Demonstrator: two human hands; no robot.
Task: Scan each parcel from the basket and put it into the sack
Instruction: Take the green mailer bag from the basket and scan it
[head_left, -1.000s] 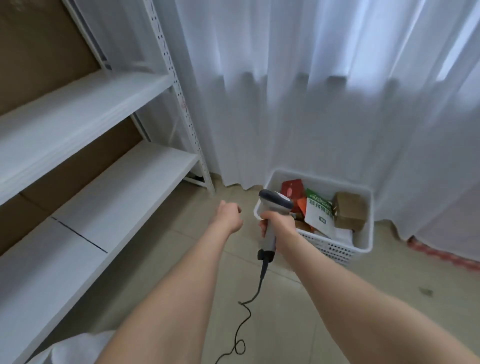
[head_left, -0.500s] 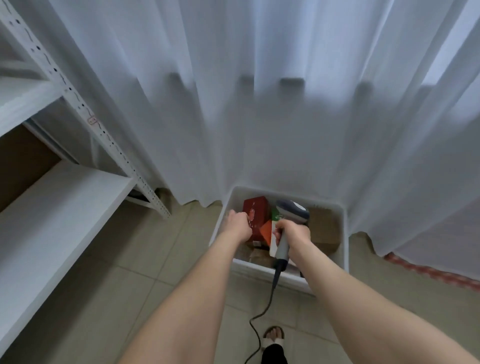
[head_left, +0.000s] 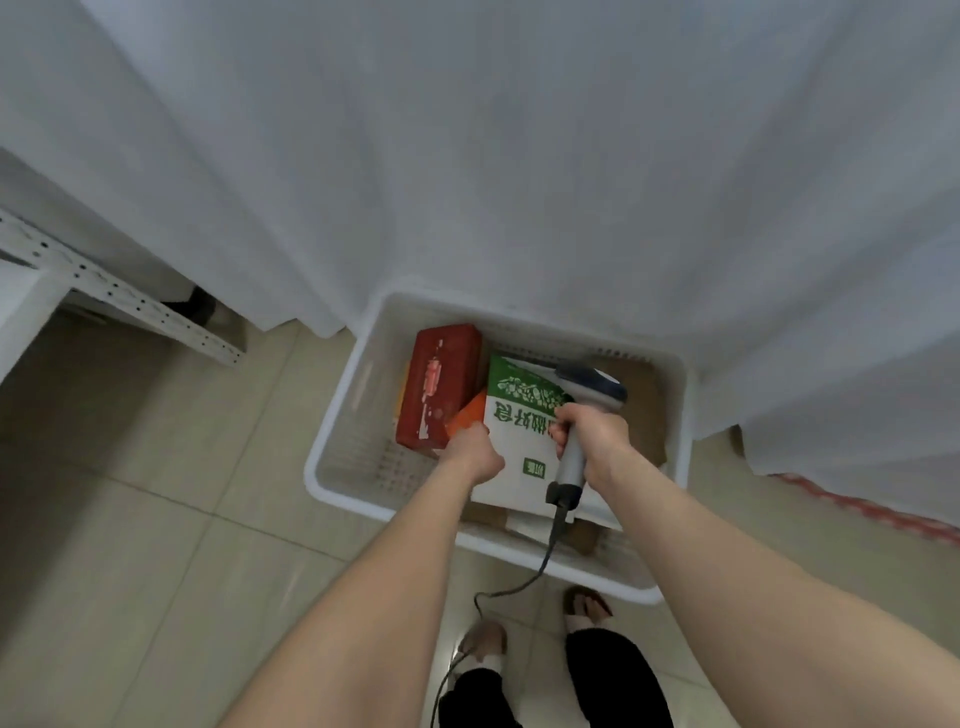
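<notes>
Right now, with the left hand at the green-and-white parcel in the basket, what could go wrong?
1. The cable from the scanner trails between the person's feet; a step could snag it and jerk the right hand.
2. The left hand seems to grip the green-and-white parcel by one edge only; it may slip back into the basket.

Upside down on the green-and-white parcel (head_left: 519, 444): bold green Chinese characters, seemingly 做好食, the line running on under the right hand (head_left: 589, 434). Its small green logo square is too tiny to read. White marks on the red box (head_left: 439, 384) are blurred.
</notes>
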